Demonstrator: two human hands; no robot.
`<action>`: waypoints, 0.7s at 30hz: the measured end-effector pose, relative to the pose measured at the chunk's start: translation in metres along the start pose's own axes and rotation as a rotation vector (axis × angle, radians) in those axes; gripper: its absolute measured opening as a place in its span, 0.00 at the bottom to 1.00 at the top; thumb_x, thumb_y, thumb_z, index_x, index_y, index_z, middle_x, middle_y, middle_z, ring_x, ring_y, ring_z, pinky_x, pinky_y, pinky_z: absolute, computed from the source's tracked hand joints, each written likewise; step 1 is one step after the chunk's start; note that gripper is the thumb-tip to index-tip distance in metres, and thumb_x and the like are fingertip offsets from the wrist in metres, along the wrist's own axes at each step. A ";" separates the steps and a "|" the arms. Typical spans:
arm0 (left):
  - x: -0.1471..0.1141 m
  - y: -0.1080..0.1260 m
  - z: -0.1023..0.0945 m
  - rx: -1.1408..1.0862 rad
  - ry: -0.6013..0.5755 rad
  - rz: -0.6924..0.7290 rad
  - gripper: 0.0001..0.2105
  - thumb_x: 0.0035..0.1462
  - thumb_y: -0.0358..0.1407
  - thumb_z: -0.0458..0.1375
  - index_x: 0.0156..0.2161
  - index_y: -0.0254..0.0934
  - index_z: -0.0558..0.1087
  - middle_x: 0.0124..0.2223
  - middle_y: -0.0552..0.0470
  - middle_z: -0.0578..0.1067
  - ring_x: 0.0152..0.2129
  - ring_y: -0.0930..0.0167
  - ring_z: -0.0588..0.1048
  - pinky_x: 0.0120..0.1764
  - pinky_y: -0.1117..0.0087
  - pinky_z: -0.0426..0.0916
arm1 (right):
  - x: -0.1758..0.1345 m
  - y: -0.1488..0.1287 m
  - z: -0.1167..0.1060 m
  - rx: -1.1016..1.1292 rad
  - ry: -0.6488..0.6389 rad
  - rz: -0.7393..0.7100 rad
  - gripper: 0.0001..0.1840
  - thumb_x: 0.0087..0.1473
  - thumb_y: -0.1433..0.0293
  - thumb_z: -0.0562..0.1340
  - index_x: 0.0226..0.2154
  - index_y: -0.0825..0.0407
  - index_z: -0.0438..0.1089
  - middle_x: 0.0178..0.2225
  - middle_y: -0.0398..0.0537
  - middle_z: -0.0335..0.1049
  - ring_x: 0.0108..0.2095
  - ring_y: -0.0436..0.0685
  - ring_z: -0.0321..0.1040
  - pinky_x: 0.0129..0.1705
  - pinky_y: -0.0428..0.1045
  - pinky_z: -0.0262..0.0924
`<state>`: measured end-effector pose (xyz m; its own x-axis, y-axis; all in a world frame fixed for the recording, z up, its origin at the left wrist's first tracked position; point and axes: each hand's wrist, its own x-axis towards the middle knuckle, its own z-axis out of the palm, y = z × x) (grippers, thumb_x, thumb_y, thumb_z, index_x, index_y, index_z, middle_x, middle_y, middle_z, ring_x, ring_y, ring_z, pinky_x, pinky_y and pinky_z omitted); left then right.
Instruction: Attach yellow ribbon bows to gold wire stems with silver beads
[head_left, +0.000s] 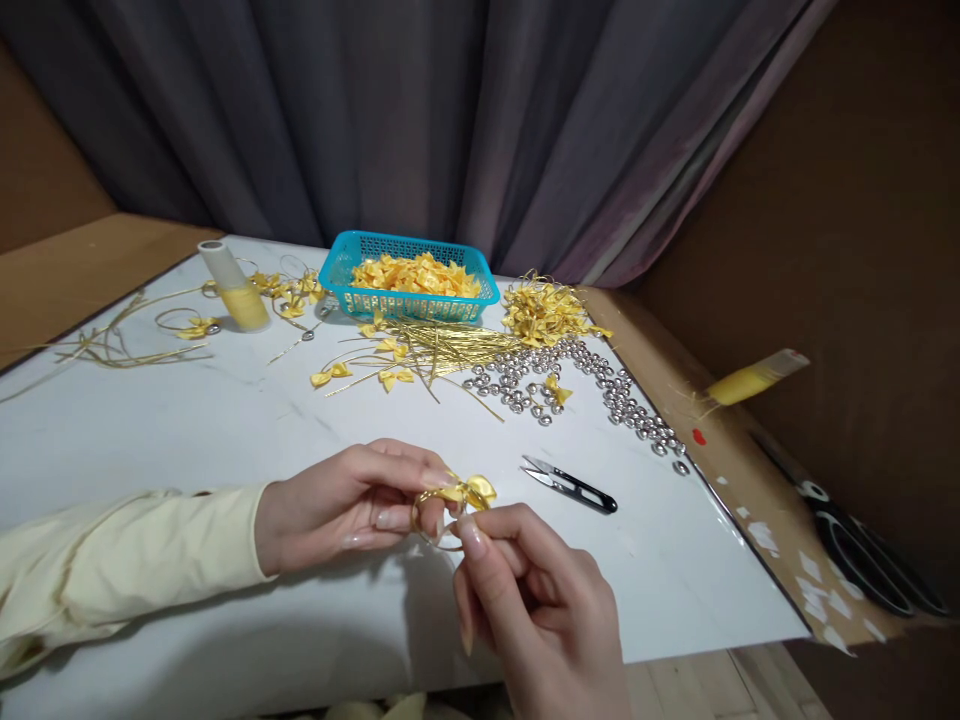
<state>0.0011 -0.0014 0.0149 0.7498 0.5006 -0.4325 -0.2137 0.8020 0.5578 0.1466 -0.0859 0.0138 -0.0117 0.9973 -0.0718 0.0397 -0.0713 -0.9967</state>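
Note:
Above the front of the white tabletop, my left hand pinches a small yellow ribbon bow between thumb and fingers. A gold cord loop hangs at the bow, curving below the fingers. My right hand is closed, its thumb and forefinger pinching the right side of that loop just under the bow. What exactly lies between those right fingertips is partly hidden. Black-handled thread snips lie on the table to the right of both hands, touched by neither.
A blue basket of yellow bows stands at the back. Before it lie gold cords, silver beads and a pile of corded bows. A glue bottle stands left; a yellow tube and large scissors are at right.

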 end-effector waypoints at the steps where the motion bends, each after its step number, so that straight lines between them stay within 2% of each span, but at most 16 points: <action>1: 0.000 0.000 0.000 0.004 -0.009 0.008 0.06 0.48 0.27 0.60 0.22 0.28 0.74 0.17 0.52 0.69 0.09 0.84 0.51 0.10 0.86 0.49 | 0.000 0.000 0.000 0.003 0.001 0.003 0.15 0.57 0.61 0.56 0.24 0.53 0.62 0.13 0.36 0.54 0.15 0.44 0.44 0.17 0.43 0.37; 10: 0.002 -0.001 -0.006 0.017 -0.138 0.071 0.05 0.48 0.26 0.59 0.25 0.27 0.76 0.20 0.46 0.76 0.09 0.82 0.55 0.09 0.85 0.55 | -0.002 0.001 -0.001 -0.007 -0.012 -0.022 0.14 0.57 0.63 0.56 0.23 0.53 0.62 0.12 0.36 0.55 0.14 0.44 0.44 0.16 0.43 0.37; 21: 0.001 -0.001 -0.007 0.088 -0.120 0.082 0.05 0.48 0.28 0.60 0.25 0.27 0.76 0.19 0.47 0.75 0.09 0.82 0.57 0.09 0.86 0.57 | -0.003 0.006 -0.001 -0.108 0.011 -0.077 0.14 0.58 0.64 0.55 0.24 0.53 0.65 0.13 0.36 0.55 0.14 0.44 0.46 0.17 0.43 0.39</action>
<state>-0.0024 0.0008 0.0089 0.8029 0.5163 -0.2981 -0.2253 0.7257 0.6501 0.1481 -0.0893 0.0076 -0.0083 0.9999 0.0058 0.1462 0.0069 -0.9892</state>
